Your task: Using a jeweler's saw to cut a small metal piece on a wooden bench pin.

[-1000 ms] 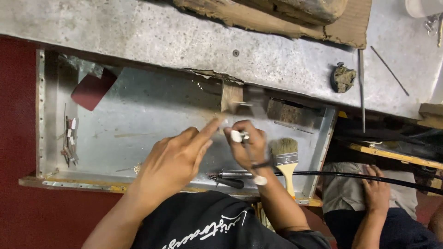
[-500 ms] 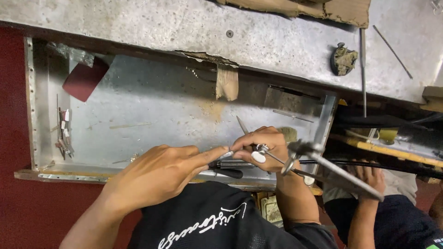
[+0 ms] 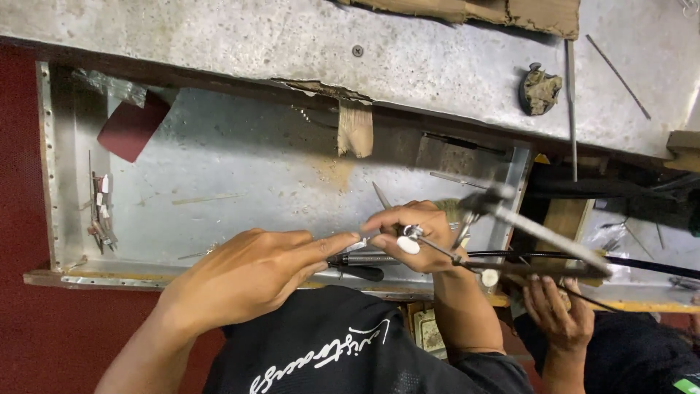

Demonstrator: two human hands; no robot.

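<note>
My left hand (image 3: 248, 273) lies flat over the front edge of a metal tray (image 3: 240, 175). Its stretched fingers touch the fingertips of my right hand (image 3: 415, 233). My right hand is closed around the front end of a metal saw frame (image 3: 539, 237), which sticks out to the right. Thin metal parts with white tips show between its fingers. A dark tool with a black handle (image 3: 361, 263) lies under both hands. I cannot make out any small piece between the fingertips.
A worn wooden peg (image 3: 356, 130) juts from the scratched bench top (image 3: 437, 58) above the tray. A dark red sheet (image 3: 131, 128) and small wire bits (image 3: 98, 211) lie at the tray's left. Another person's hand (image 3: 558, 314) rests at the lower right, under a black cable (image 3: 642, 264).
My right hand has dropped toward the tray's front edge and the saw frame has appeared in it. My left hand has lowered its raised finger and reached across to my right hand.
</note>
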